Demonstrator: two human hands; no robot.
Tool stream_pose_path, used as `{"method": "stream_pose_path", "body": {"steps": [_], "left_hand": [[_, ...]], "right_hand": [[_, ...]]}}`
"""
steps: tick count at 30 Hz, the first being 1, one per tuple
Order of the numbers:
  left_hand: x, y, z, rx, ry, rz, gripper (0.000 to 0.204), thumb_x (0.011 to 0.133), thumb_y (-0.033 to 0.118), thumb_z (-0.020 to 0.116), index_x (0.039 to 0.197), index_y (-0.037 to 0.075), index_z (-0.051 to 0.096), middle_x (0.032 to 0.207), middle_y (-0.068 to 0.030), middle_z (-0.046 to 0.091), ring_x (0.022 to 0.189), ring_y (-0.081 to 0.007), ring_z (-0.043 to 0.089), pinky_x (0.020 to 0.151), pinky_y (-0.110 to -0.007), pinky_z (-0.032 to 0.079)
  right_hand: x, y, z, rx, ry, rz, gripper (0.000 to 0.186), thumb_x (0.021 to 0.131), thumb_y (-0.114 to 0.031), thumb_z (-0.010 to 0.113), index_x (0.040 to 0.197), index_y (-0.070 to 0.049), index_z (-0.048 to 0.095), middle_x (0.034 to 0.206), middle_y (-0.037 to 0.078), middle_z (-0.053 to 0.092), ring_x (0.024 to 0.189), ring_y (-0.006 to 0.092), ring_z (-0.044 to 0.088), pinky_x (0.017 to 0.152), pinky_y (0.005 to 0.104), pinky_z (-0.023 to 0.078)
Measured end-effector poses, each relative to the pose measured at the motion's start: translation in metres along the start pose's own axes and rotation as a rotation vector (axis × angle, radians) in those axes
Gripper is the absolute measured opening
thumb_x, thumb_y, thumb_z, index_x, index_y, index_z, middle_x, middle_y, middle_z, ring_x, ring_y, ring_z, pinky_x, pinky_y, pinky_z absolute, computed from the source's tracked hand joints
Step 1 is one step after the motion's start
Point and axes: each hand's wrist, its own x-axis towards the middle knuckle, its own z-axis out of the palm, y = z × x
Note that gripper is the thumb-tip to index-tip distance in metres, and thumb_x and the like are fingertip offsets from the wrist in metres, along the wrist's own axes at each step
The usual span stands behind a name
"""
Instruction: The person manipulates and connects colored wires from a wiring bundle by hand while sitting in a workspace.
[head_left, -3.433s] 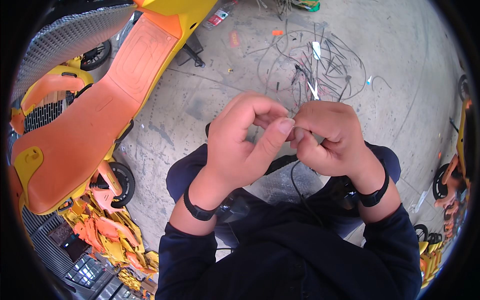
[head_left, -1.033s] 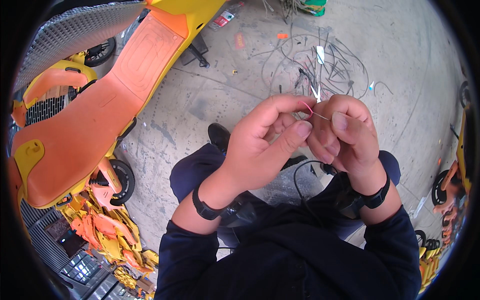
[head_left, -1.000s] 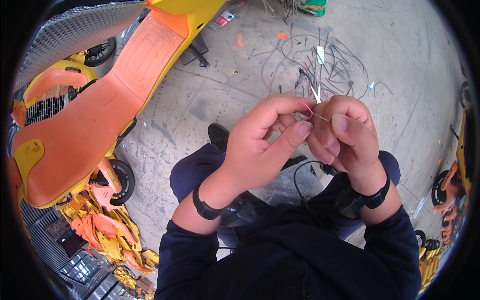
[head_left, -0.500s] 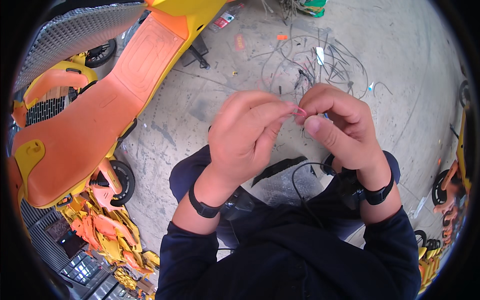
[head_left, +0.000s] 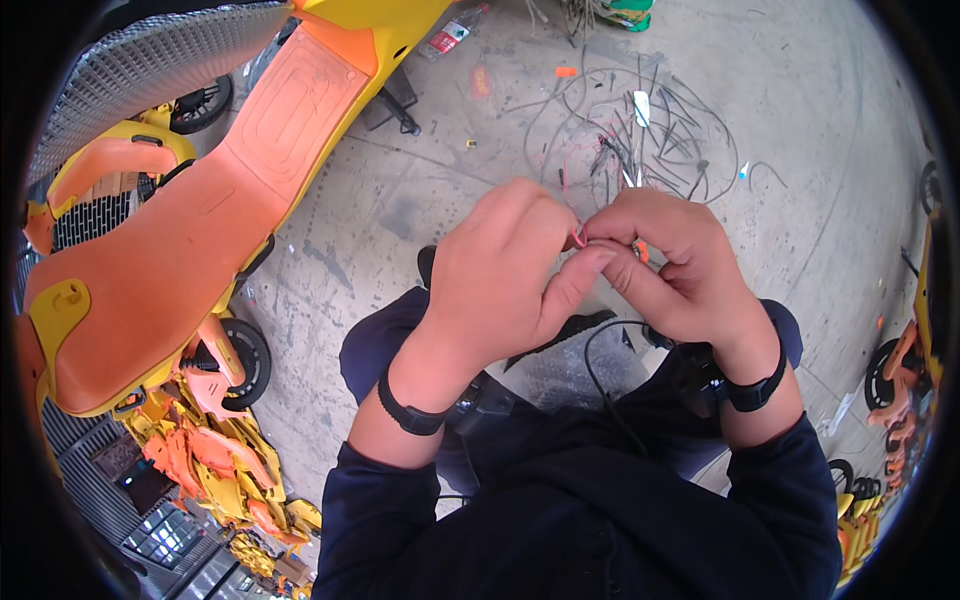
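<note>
Left hand: my left hand (head_left: 505,280) is curled shut, thumb stretched across to the right, its tip pressed against the small piece between both hands.
Right hand: my right hand (head_left: 675,270) is closed too, forefinger and thumb pinching the same piece from the other side; the fingertips of both hands meet.
Thing held: a small red-and-orange wire end (head_left: 640,250), mostly hidden by my fingers; only a bit of colour shows at the pinch. I cannot tell how long it is or its exact shape.
Where it lies: right between the hands, above my lap, its short visible part running roughly left to right from one pinch to the other. Both hands are on it; neither is nearer.
Black cable: a thin black cable (head_left: 600,380) loops up from my lap toward the right hand; whether it joins the held piece is hidden.
Floor ahead: a tangle of loose wires (head_left: 640,140) lies on the concrete floor (head_left: 400,170) just beyond my hands, toward the far edge.
Left side: an orange and yellow scooter body (head_left: 200,230) lies on the floor, well apart from the hands.
Containers: none in view.
</note>
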Motion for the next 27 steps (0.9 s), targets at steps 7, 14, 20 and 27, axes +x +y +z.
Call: {"method": "stream_pose_path", "body": {"steps": [7,14,20,27], "left_hand": [[-0.001,0.000,-0.002,0.151,-0.092,0.109,0.015,0.079,0.014,0.066,0.073,0.007,0.054,0.069,-0.0075,0.051,0.059,-0.0264,0.053,0.049,-0.035,0.042],[-0.003,0.008,-0.007,-0.163,-0.012,0.028,0.015,0.082,0.004,0.060,0.069,0.004,0.053,0.060,-0.0072,0.047,0.051,-0.0245,0.047,0.045,-0.032,0.037],[-0.008,0.019,-0.004,-0.624,0.016,-0.273,0.022,0.092,0.005,0.051,0.071,0.001,0.052,0.062,-0.0060,0.052,0.053,-0.0150,0.049,0.049,-0.027,0.038],[-0.005,0.025,0.002,-0.863,0.069,-0.382,0.038,0.101,0.020,0.040,0.066,0.005,0.042,0.062,-0.0032,0.047,0.046,-0.0052,0.034,0.042,-0.023,0.026]], "right_hand": [[-0.002,-0.007,-0.001,0.116,-0.179,0.171,0.002,0.087,-0.002,0.061,0.087,0.000,0.061,0.076,0.006,0.060,0.068,0.0149,0.055,0.062,0.0269,0.043],[-0.008,-0.009,0.001,0.633,-0.208,0.343,0.006,0.091,-0.004,0.060,0.089,0.000,0.063,0.079,0.000,0.060,0.069,0.0066,0.051,0.061,0.0221,0.041],[-0.009,-0.008,0.009,0.816,-0.173,0.313,0.009,0.092,-0.006,0.061,0.095,0.002,0.065,0.085,0.004,0.064,0.073,0.0077,0.057,0.063,0.0211,0.047],[-0.010,-0.004,0.014,0.844,-0.142,0.260,0.011,0.092,-0.007,0.061,0.096,0.001,0.066,0.087,0.005,0.065,0.072,0.0083,0.058,0.062,0.0208,0.048]]}}
